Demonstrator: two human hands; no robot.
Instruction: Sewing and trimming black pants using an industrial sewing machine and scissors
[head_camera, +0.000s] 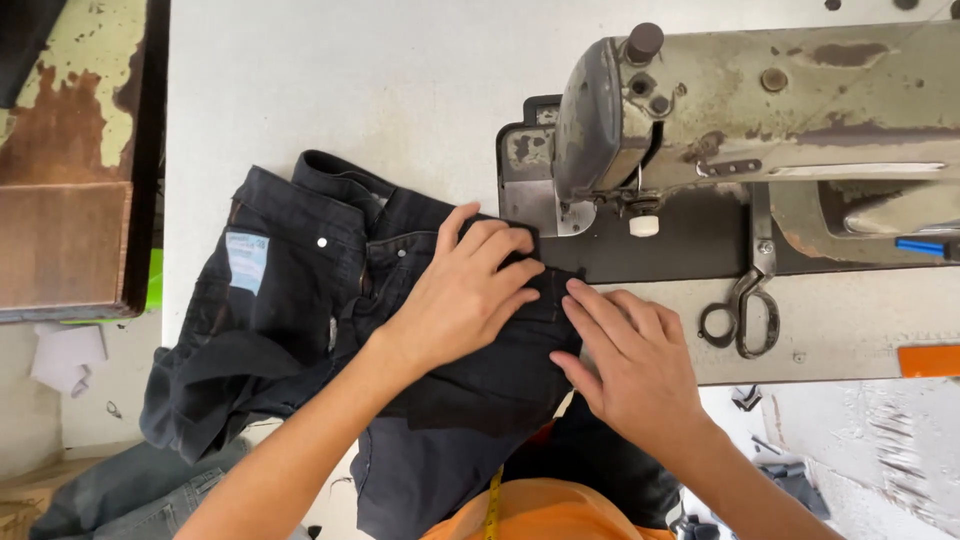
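A pair of black jeans (290, 310) lies bunched on the white sewing table (350, 90), with a pale blue label near its waistband. My left hand (465, 295) presses flat on the dark fabric, fingers spread toward the needle area of the worn grey sewing machine (740, 110). My right hand (630, 360) lies flat beside it, fingertips holding the fabric edge down by the machine bed. Neither hand grips anything; both rest on the cloth.
Metal scissors (748, 305) lie on the table right of my right hand. A rusty green and brown surface (65, 150) stands at the left. Grey jeans (140, 490) hang at the lower left. An orange object (928, 360) sits at the right edge.
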